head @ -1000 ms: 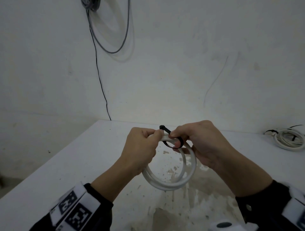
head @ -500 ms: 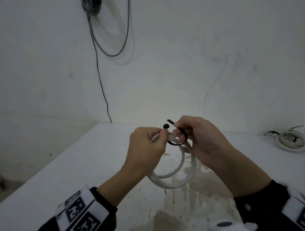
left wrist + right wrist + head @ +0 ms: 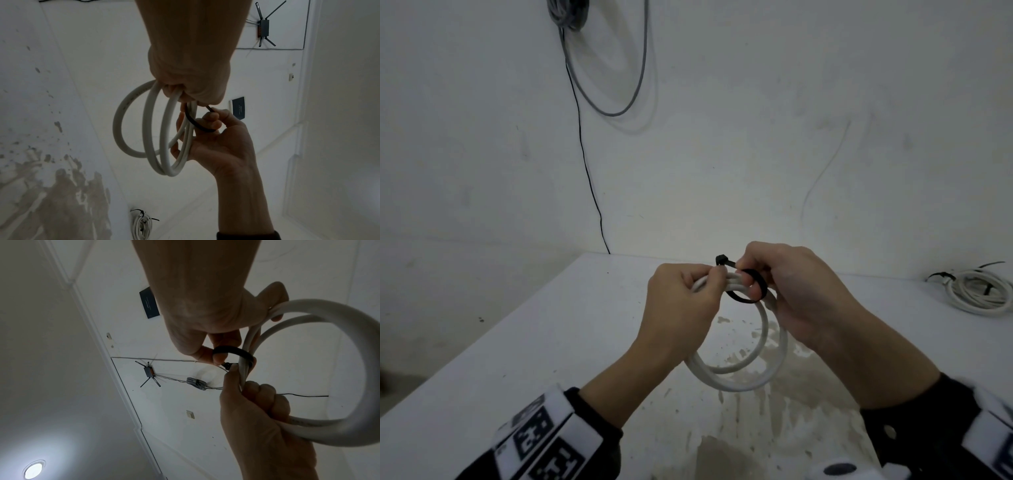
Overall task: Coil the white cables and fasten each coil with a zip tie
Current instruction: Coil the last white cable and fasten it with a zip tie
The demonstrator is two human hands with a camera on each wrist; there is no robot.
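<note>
A white cable coil [image 3: 739, 375] hangs above the table [image 3: 551, 342]. My left hand [image 3: 709, 284] grips its top strands, thumb tip beside the zip tie's square head [image 3: 720, 259]. The black zip tie [image 3: 751, 298] loops around the strands just right of that grip. My right hand [image 3: 751, 270] pinches the strap close to the head, with a finger inside the loop. In the left wrist view the coil [image 3: 152, 129] hangs from the left hand [image 3: 185, 91], and the tie [image 3: 195, 125] curls over the right hand [image 3: 216, 123]. The right wrist view shows the tie [image 3: 232, 350], right hand [image 3: 213, 353] and left hand [image 3: 257, 402].
A second white coil [image 3: 983, 291], bound with black ties, lies at the table's far right. A grey cable bundle [image 3: 565, 13] hangs on the wall, and a thin black wire [image 3: 585, 154] runs down behind the table. Stains [image 3: 756, 428] mark the tabletop below the coil.
Both hands and the coil rose slightly. The tie's free end, apart from the head half a second ago, now sits at the head between my right fingertips.
</note>
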